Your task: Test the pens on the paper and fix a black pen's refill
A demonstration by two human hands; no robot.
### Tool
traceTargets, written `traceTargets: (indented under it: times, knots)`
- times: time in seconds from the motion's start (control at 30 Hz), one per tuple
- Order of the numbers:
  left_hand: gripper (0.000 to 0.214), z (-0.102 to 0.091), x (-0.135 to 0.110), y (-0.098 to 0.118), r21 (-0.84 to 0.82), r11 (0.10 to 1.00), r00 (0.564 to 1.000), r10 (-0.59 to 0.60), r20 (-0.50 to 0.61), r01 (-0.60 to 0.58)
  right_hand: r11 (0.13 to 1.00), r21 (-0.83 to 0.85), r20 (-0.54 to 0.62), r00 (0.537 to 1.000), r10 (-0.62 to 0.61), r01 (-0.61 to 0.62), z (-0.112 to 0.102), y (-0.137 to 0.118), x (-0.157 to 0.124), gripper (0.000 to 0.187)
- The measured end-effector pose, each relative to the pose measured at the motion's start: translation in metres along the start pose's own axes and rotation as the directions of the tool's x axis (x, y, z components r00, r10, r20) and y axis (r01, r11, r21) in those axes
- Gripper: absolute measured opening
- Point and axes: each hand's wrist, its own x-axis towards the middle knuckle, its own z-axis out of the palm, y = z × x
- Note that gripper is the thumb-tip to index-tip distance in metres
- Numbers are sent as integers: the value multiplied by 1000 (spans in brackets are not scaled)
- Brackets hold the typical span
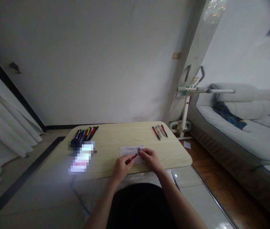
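Observation:
My left hand is closed around a red pen, which slants up to the right over a sheet of paper. Close by, my right hand has its fingertips pinched together at the pen's upper end. A small black pen part sticks up at those fingertips; whether it is joined to the red pen I cannot tell. Under both hands lies the white paper with dark writing or print on it, partly covered by the fingers.
Several pens lie side by side at the back left of the wooden table. A bright pixelated screen is in front of them. More pens, red and clear, rest at the back right. Beyond stand white exercise equipment and a sofa.

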Motion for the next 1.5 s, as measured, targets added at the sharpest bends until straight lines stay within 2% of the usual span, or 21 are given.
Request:
traceTargets:
  times: [0.23, 0.43, 0.5, 0.57, 0.63, 0.73, 0.8, 0.9, 0.97, 1.07, 1.3, 1.5]
  knots:
    - [23, 0, -1, 0, -21, 1000, 1000, -8, 2, 8, 1000, -3, 2, 1000, 13, -13, -2, 0, 0, 24]
    - [26, -2, 0, -1, -49, 998, 998, -39, -46, 36, 994, 102, -114, 993, -22, 34, 3, 3, 3, 28]
    - [26, -3, 0, -1, -66, 997, 997, -47, -58, 43, 994, 91, -167, 985, -40, 56, 3, 5, 3, 27]
    - [25, -4, -1, -2, -88, 995, 995, -54, -81, 47, 997, -6, -234, 970, -70, 71, 0, 6, 3, 26]
    - [25, -4, 0, -3, -104, 993, 991, -60, -116, 48, 976, -197, -261, 955, -139, 89, -4, 5, 2, 24]
    - [24, -2, 0, -5, -104, 994, 986, -59, -157, 43, 850, -506, -185, 945, -269, 143, -9, 4, 0, 19]
    - [22, -1, 0, -7, -91, 995, 985, -52, -163, 37, 748, -641, -115, 943, -313, 170, -9, 4, -3, 17]
    - [21, 0, 0, -9, -75, 997, 986, -45, -161, 33, 640, -748, -54, 944, -326, 178, -7, 5, -5, 18]
    - [21, 1, 1, -10, -69, 997, 988, -43, -150, 32, 612, -771, -34, 950, -310, 173, -6, 6, -6, 14]
    - [22, 1, 1, -11, -57, 998, 992, -32, -120, 26, 649, -746, -44, 960, -276, 152, -8, 8, -5, 12]
    - [20, 2, 1, -12, -13, 1000, 994, 10, -105, -12, 877, -476, -203, 961, -190, 73, -18, 11, -1, 17]
    - [18, 5, 2, -12, 96, 991, 986, 106, -128, -94, 945, -313, -269, 945, -186, 96, -25, 18, 1, 17]
